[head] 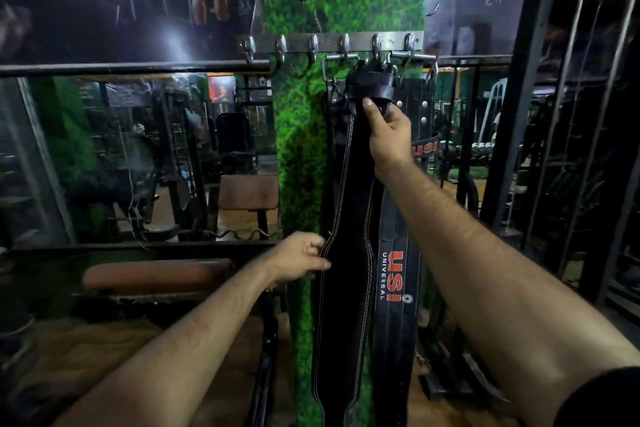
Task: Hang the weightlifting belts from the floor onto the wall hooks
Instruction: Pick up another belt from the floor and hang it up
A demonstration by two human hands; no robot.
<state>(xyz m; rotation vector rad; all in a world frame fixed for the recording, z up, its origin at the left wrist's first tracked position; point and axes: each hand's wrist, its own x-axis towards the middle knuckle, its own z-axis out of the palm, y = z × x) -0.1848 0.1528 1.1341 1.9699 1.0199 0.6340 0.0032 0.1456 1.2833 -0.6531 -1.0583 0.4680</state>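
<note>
Right hand (388, 135): we grip the stitched black belt (341, 305) top, at 12 o'clock under the hook rail (332, 42).
Left hand (299, 258): we pinch its 9 o'clock edge.

The lower end of the black white-stitched leather belt (341, 305) runs off the bottom edge. The right hand (388, 135) covers the belt's upper strap, so its attachment to the steel wall-hook rail (332, 42) cannot be told. The black red-lettered belt (394, 288) behind is partly hidden.
</note>
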